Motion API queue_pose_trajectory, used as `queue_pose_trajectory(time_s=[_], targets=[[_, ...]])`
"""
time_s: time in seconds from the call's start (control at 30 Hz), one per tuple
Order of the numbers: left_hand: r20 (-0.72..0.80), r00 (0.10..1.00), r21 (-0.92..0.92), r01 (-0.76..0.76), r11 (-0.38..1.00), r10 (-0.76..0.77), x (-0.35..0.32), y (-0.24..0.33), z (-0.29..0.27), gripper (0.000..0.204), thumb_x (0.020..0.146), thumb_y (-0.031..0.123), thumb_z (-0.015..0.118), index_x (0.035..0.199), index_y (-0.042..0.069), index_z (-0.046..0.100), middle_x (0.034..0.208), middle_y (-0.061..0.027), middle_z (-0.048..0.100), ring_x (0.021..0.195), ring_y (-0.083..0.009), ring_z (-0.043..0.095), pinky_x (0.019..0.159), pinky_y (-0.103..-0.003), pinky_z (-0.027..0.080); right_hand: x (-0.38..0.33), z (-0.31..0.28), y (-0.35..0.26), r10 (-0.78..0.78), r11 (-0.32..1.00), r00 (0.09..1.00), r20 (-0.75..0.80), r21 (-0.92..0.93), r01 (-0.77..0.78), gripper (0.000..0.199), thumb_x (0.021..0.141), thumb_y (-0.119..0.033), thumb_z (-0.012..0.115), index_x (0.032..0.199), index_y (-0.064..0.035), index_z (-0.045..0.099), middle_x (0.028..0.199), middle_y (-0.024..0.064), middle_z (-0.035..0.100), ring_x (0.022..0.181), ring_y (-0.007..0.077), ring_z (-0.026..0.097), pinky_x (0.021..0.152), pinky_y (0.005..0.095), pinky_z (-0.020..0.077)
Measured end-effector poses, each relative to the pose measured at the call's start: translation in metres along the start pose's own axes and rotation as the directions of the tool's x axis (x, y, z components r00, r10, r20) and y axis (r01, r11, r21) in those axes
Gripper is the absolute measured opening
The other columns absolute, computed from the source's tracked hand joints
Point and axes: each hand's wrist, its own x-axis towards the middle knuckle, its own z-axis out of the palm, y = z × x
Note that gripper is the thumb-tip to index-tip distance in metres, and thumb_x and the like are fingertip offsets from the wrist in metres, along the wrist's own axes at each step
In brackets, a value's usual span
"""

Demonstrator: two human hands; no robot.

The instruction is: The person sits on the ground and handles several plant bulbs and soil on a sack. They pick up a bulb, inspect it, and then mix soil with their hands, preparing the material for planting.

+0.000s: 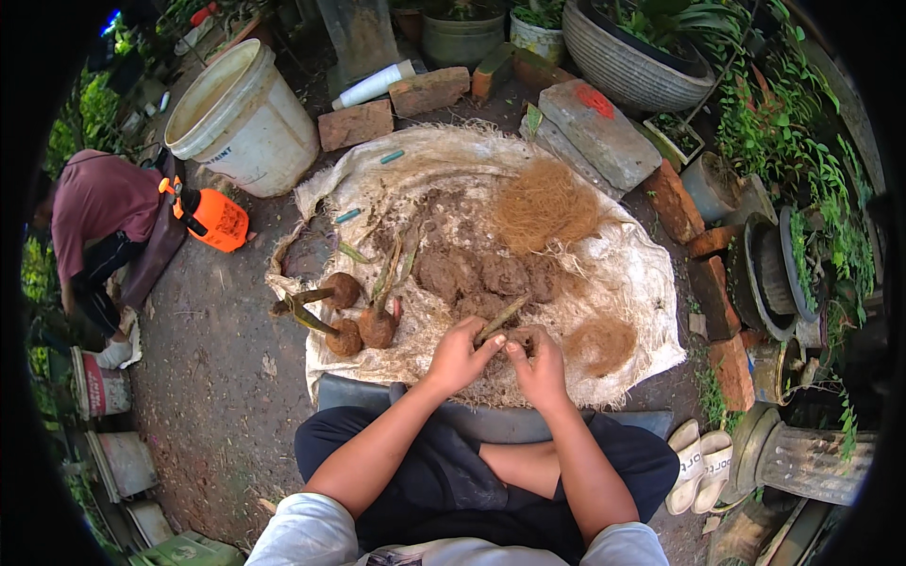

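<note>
My left hand (461, 358) is closed around the lower part of a greenish-brown plant stem (502, 317), which leans up to the right. Close beside it, my right hand (536, 366) is closed, thumb near the stem's base; what its fingers pinch is hidden. Both hands are over the near edge of a pale woven sack sheet (651, 283). Damp soil lumps (448, 272) lie just beyond them. To the left rest three fiber-covered root balls (377, 328) with stems. A large heap of brown fiber (545, 208) sits far right, a smaller fiber wad (601, 344) near my right hand.
Bricks (429, 91) and a concrete block (599, 132) edge the sheet. Behind left stands a white bucket (250, 118). An orange sprayer (217, 219) is beside a crouching person (109, 217). Slippers (698, 467) and potted plants (651, 47) are on the right and far side.
</note>
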Motion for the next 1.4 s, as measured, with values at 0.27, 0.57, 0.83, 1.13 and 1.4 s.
queue_pose_trajectory(time_s=[0.27,0.57,0.83,1.13,1.4], targets=[[-0.041,0.999,-0.07,0.014,0.997,-0.017,0.002,-0.001,0.0,0.027,0.089,0.022,0.072,0.087,-0.003,0.063,0.077,-0.0145,0.054,0.068,-0.0285,0.054,0.063,-0.038,0.042,-0.001,0.013,-0.002,0.092,0.974,0.989,-0.113,0.218,-0.065,0.042,0.094,-0.031,0.07,0.118,0.0032,0.062,0.107,0.0197,0.069,0.097,0.0317,0.068,0.086,0.0404,0.0523],[-0.04,0.998,-0.141,-0.046,0.989,0.041,0.002,-0.004,0.002,0.024,0.09,0.016,0.071,0.081,-0.001,0.058,0.074,-0.0048,0.043,0.069,-0.015,0.041,0.061,-0.032,0.035,0.002,0.001,0.002,0.156,0.974,0.98,0.124,0.145,-0.174,0.036,0.094,-0.031,0.07,0.108,0.0022,0.067,0.097,0.0206,0.071,0.09,0.0322,0.069,0.082,0.0403,0.0528],[-0.043,0.999,-0.158,-0.006,0.987,-0.001,0.001,0.0,0.003,0.028,0.092,0.019,0.07,0.077,-0.001,0.056,0.07,-0.0033,0.041,0.065,-0.0135,0.039,0.059,-0.033,0.033,0.0,0.002,-0.002,0.146,0.984,0.985,0.096,0.092,-0.155,0.03,0.096,-0.023,0.066,0.106,0.0044,0.066,0.094,0.0225,0.071,0.088,0.036,0.069,0.079,0.0427,0.0525],[-0.061,0.996,-0.127,0.064,0.99,-0.072,0.001,-0.007,0.006,0.025,0.093,0.02,0.069,0.082,0.0,0.061,0.072,-0.0048,0.049,0.067,-0.0131,0.043,0.06,-0.032,0.037,0.002,0.001,-0.008,0.088,0.995,0.994,0.061,0.048,-0.091,0.026,0.095,-0.018,0.062,0.1,0.0068,0.066,0.09,0.025,0.067,0.085,0.0404,0.068,0.075,0.0441,0.0518],[-0.113,0.993,-0.048,0.023,0.999,-0.028,0.008,-0.014,-0.003,0.027,0.09,0.024,0.073,0.087,-0.002,0.066,0.077,-0.0145,0.058,0.069,-0.0295,0.058,0.063,-0.04,0.044,0.004,0.003,-0.008,-0.033,0.999,0.996,0.081,-0.015,0.034,0.028,0.097,-0.021,0.06,0.097,0.0077,0.062,0.089,0.0279,0.063,0.085,0.0475,0.062,0.076,0.0498,0.0491]])
